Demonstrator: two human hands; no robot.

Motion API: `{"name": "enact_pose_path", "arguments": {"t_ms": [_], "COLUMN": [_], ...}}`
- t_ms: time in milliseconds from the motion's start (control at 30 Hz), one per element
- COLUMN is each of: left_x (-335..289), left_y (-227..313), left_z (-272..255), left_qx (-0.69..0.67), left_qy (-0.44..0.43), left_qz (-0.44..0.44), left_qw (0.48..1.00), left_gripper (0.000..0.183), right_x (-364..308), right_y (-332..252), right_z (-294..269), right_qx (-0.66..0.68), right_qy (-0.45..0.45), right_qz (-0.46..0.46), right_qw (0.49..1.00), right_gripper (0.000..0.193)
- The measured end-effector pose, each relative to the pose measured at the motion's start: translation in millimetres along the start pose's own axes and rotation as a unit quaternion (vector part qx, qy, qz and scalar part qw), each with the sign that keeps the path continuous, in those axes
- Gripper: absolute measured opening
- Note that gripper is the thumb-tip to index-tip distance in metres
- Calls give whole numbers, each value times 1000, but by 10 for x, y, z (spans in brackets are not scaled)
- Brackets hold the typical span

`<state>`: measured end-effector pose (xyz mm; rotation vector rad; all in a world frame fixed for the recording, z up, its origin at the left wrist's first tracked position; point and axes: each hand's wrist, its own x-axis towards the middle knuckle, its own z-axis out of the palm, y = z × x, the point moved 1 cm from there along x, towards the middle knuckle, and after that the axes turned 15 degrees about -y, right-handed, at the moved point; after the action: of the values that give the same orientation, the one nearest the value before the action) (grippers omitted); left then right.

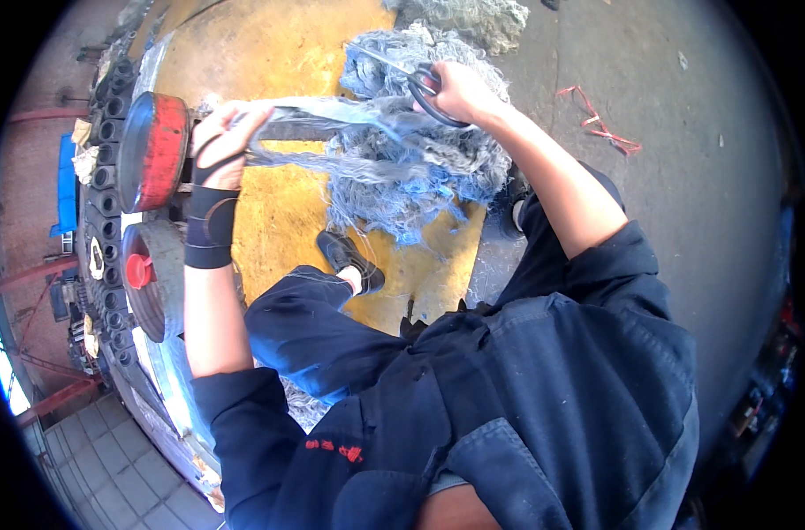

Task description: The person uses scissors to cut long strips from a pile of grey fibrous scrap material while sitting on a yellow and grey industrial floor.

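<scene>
1. Stretching sideways across the head view, the grey-blue strands (332,112) run from the left hand (226,137) to the fibre pile (420,172); the scissors (413,78) point forward-left.
2. I see the left hand clasping the strands, the right forearm (553,181) slanting inward, the right hand (463,93) clenched on the scissors over the pile.
3. Strand ends inside the left hand are hidden from me.

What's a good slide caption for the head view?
Left hand holding loose grey-blue strands that trail toward a tangled fiber pile; right hand gripping black-handled scissors.
</scene>
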<state>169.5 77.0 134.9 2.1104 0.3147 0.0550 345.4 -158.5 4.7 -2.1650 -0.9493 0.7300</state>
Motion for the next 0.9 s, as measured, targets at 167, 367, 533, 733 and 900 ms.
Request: {"name": "enact_pose_path", "arguments": {"t_ms": [167, 367, 533, 733, 900], "left_x": [-169, -239, -394, -495, -568], "left_y": [445, 783, 1076, 1430, 1569], "left_z": [-247, -405, -494, -473, -401], "left_qx": [-258, -254, -237, -264, -240], "left_qy": [10, -12, 32, 20, 105], "left_qz": [-41, -6, 26, 82, 60], "left_qw": [965, 967, 971, 961, 963], "left_gripper": [16, 15, 12, 12, 9], "right_x": [-108, -32, -235, -200, -287], "right_y": [64, 310, 36, 74, -38], "right_z": [500, 1178, 843, 861, 683], "right_qx": [278, 156, 139, 153, 137], "right_qy": [-129, 68, 122, 106, 124], "right_qz": [33, -69, -2, -29, -49], "right_qw": [951, 983, 983, 982, 981], "right_gripper": [32, 26, 34, 40, 22]}}
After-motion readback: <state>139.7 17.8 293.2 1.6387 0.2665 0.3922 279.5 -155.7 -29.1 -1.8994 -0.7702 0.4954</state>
